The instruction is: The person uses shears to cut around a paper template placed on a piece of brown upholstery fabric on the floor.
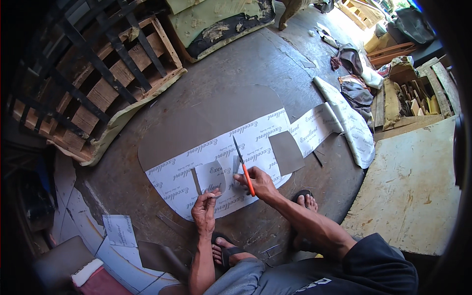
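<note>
My left hand [204,210] pinches the near edge of a small cut piece of upholstery material [210,176], white printed backing facing up. My right hand [259,184] grips a pair of scissors with orange handles [249,180]; the dark blades point away from me, apart from the piece. A narrow grey scrap [236,164] shows by the right fingers; whether they hold it is unclear. Beneath both hands, a large sheet of the same material [260,133] lies on the floor, part white backing, part grey-brown face [211,115]. A grey-brown offcut [286,153] rests on its right side.
A partly rolled length of material [349,125] lies to the right, near a pale board [405,189]. Far left stands a wooden furniture frame with black straps [118,69]. Scrap wood [418,101] fills a box at right. More offcuts [119,230] lie near left.
</note>
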`<state>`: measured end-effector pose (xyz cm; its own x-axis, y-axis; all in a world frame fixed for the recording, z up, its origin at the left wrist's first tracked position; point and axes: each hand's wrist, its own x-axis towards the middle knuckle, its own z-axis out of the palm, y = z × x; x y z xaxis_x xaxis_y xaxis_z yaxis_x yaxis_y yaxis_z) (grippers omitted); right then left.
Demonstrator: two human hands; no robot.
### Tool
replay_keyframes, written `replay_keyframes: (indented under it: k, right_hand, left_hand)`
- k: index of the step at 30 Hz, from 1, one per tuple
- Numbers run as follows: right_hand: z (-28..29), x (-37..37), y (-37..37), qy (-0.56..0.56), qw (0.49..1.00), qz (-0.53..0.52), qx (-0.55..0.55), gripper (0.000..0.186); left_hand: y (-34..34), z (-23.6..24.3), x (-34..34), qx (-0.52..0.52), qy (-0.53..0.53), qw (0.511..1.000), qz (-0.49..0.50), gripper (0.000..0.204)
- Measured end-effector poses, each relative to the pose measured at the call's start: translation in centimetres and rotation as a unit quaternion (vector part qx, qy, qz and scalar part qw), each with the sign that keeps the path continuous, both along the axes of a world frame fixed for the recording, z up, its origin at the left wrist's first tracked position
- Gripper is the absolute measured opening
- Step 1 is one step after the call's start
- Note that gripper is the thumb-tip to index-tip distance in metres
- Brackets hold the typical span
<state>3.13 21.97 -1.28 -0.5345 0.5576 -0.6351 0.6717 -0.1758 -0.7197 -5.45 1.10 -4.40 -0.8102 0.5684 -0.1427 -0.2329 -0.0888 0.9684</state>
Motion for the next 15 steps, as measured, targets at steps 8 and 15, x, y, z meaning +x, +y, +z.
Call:
replay_keyframes:
  k: [8, 15]
  right_hand:
    - [-0.7, -10.5, 2.7, -0.029, 0.978, 0.166, 0.124, 0.050]
    - [0.6, -3.9, 2.3, -0.009, 0.995, 0.075, 0.059, 0.046]
  left_hand:
    - [-0.4, 0.0, -0.1, 0.001, -0.048, 0.999, -0.014, 0.010]
    - [-2.4, 4.4, -7.9, -0.212, 0.327, 0.888, -0.243, 0.011]
